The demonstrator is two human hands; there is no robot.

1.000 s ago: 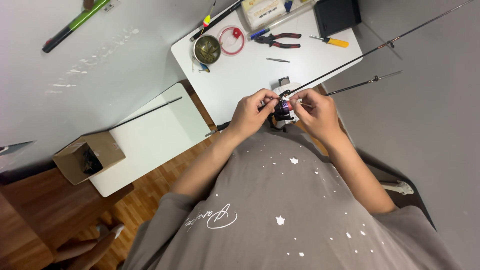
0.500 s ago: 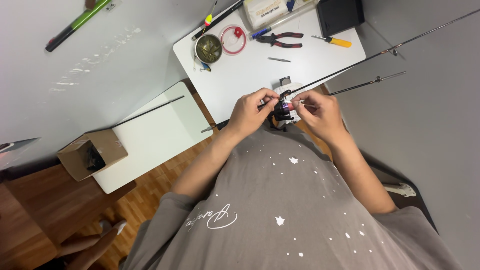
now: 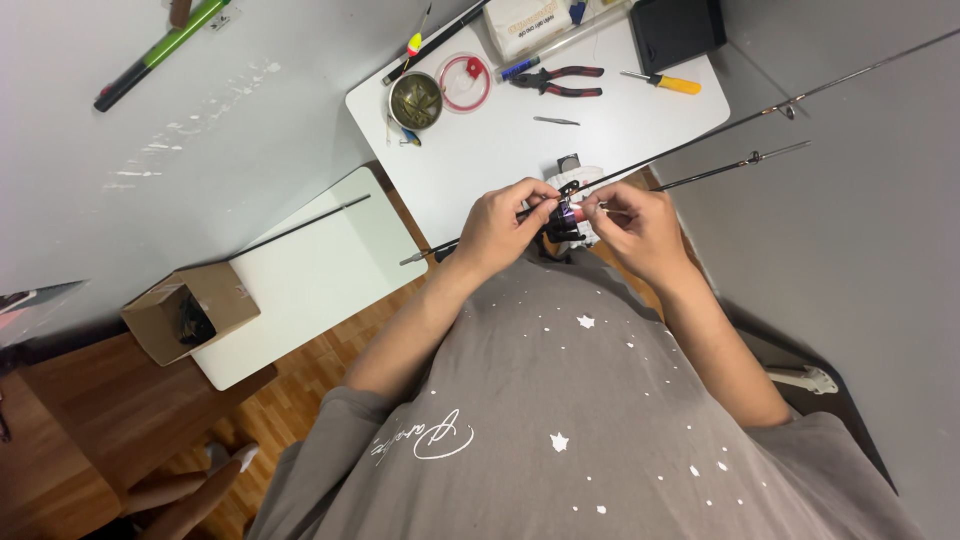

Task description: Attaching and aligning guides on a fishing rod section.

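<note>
We've got the left hand [image 3: 497, 228] pinched around the fishing rod [image 3: 690, 145] and its small reel [image 3: 566, 218], at the white table's [image 3: 480, 160] 6 o'clock edge. Right hand [image 3: 640, 225] grips something tiny beside the reel; can't tell what. We'd probably keep the rod braced, fingers slow.

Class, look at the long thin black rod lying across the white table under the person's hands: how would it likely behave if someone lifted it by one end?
The rod is very long and thin, so its far tip would probably sag and wobble. It looks light for its length. Being round, it may roll on the smooth table unless the small reel between the left hand and right hand stops it.
</note>
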